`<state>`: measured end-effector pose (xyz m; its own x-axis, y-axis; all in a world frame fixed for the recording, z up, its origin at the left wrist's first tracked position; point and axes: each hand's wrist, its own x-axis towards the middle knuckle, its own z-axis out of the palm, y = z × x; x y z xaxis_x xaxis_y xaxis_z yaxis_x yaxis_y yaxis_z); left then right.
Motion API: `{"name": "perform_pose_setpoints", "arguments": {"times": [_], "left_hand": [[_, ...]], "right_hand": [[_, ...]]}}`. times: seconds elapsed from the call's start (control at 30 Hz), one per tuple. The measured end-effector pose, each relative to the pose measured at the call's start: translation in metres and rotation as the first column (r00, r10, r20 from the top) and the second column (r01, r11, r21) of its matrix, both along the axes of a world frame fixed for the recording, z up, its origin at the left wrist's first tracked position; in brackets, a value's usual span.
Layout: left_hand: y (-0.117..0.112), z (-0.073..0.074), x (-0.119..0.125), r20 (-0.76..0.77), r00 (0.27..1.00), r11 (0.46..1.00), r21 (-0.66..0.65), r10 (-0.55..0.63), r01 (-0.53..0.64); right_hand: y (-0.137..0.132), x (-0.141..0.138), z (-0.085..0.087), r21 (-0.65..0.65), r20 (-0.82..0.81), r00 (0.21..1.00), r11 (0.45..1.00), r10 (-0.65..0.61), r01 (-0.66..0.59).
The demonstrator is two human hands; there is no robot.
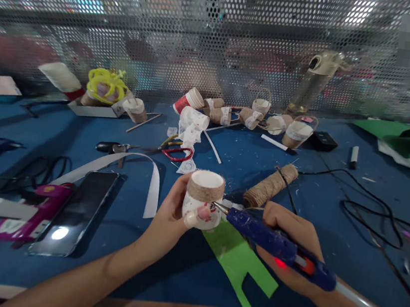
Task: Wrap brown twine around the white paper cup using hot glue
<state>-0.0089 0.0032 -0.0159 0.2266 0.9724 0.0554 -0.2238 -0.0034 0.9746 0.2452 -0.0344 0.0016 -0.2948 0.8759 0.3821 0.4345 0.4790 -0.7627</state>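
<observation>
My left hand (179,205) grips a small white paper cup (207,180) by its side, thumb across the front. Brown twine is wrapped round the cup's upper part, and below it shows a printed pattern. In my right hand (293,230) is a blue hot glue gun (266,234), a glue stick running out of its back end. Its metal nozzle points left and is at the cup's side, just under the twine band; whether it touches, I cannot tell. A roll of twine (270,186) lies behind my right hand. Beneath the cup lies a cut green sheet (238,261).
Scissors with red and yellow handles (178,153), lace trim (191,136) and a white strip (152,192) lie beyond my hands. A phone (76,212) is at left. Several twine-wrapped cups (220,115) stand along the mesh panel (160,32). A black cable (370,185) winds at right.
</observation>
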Motion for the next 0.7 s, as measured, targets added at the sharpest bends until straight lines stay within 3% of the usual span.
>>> {"name": "perform_pose_setpoints", "arguments": {"times": [0.4, 0.7], "left_hand": [[0.000, 0.009, 0.003, -0.043, 0.997, 0.996, 0.062, 0.069, -0.066], [-0.001, 0.012, 0.005, -0.145, 0.984, 0.988, 0.129, 0.104, -0.086]], "right_hand": [[-0.003, 0.002, -0.002, -0.025, 0.100, 0.987, 0.992, -0.122, 0.125], [-0.001, 0.000, -0.001, 0.066, 0.134, 0.988, 0.996, -0.076, 0.067]]}}
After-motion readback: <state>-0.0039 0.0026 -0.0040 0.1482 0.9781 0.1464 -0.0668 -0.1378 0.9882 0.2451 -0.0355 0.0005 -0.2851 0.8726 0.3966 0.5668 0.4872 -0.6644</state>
